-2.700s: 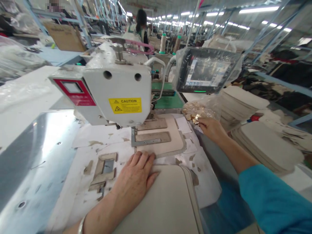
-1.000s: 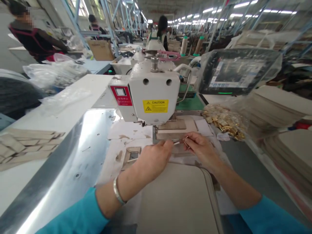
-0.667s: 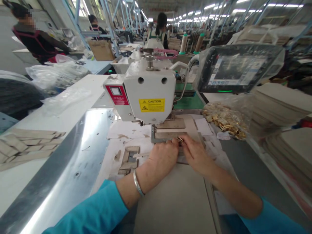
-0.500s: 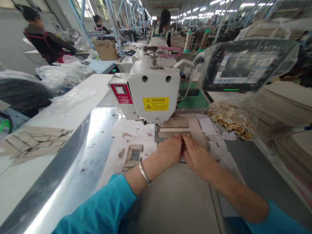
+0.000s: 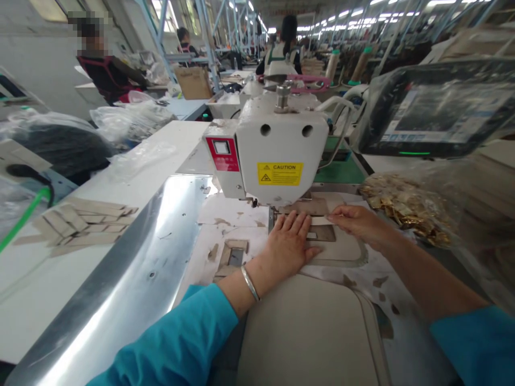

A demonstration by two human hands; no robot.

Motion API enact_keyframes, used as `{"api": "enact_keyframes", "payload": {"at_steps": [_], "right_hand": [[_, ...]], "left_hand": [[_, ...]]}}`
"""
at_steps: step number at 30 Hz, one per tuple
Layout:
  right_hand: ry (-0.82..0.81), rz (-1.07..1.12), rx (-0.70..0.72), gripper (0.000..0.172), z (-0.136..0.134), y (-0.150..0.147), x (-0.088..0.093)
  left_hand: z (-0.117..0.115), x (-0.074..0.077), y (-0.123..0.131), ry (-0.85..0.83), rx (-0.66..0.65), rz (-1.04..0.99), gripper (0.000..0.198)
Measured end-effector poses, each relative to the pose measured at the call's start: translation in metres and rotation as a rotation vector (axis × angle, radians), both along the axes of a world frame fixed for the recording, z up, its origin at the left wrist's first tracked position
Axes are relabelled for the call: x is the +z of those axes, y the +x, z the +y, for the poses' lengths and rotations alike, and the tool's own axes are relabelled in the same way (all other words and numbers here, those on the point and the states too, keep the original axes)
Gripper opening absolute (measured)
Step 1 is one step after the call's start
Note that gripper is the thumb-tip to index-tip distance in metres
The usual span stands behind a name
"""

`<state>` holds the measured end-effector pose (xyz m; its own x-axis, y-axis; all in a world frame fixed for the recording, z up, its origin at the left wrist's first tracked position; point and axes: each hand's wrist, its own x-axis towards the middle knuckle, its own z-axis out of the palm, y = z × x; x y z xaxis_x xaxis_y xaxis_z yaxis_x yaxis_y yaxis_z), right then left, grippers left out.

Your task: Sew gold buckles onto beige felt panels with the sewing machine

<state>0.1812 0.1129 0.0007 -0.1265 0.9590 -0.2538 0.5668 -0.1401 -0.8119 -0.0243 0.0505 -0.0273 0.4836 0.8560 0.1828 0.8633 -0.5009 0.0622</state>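
Observation:
My left hand [image 5: 290, 242] lies flat, fingers stretched out, on a beige panel [image 5: 341, 249] under the head of a white sewing machine [image 5: 281, 150]. Its fingertips touch the metal clamp frame [image 5: 322, 234] beneath the needle. My right hand [image 5: 358, 221] rests on the right side of the same clamp, fingers extended and pressing the strip there. A small metal piece inside the clamp is mostly hidden. A larger beige panel [image 5: 309, 332] lies in front of me.
A bag of gold buckles [image 5: 406, 206] sits right of the machine, under a plastic-covered touchscreen [image 5: 438, 110]. Beige strips [image 5: 76, 222] are piled at the left on the white table. A shiny steel plate [image 5: 132, 279] covers the left bench. Other people work at the back.
My right hand took a gold buckle from the bag, both hands pinched it together at the clamp, and now both hands have spread flat on the clamp and panel.

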Motion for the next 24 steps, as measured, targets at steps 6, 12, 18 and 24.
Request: {"api": "enact_keyframes", "payload": {"at_steps": [6, 12, 18, 24], "right_hand": [[0.012, -0.044, -0.056, 0.031, 0.006, -0.020, 0.000], [0.030, -0.105, -0.004, 0.025, 0.012, -0.017, -0.005], [-0.025, -0.178, 0.054, 0.019, 0.021, -0.017, 0.000], [-0.078, -0.300, 0.029, 0.024, 0.027, -0.007, -0.001]], "left_hand": [[0.005, 0.001, -0.003, 0.001, 0.036, -0.008, 0.074], [-0.005, 0.000, -0.001, -0.057, 0.094, 0.013, 0.081], [-0.002, 0.003, 0.002, -0.069, 0.113, 0.012, 0.084], [0.000, 0.009, 0.000, -0.103, 0.080, 0.016, 0.082]]}}
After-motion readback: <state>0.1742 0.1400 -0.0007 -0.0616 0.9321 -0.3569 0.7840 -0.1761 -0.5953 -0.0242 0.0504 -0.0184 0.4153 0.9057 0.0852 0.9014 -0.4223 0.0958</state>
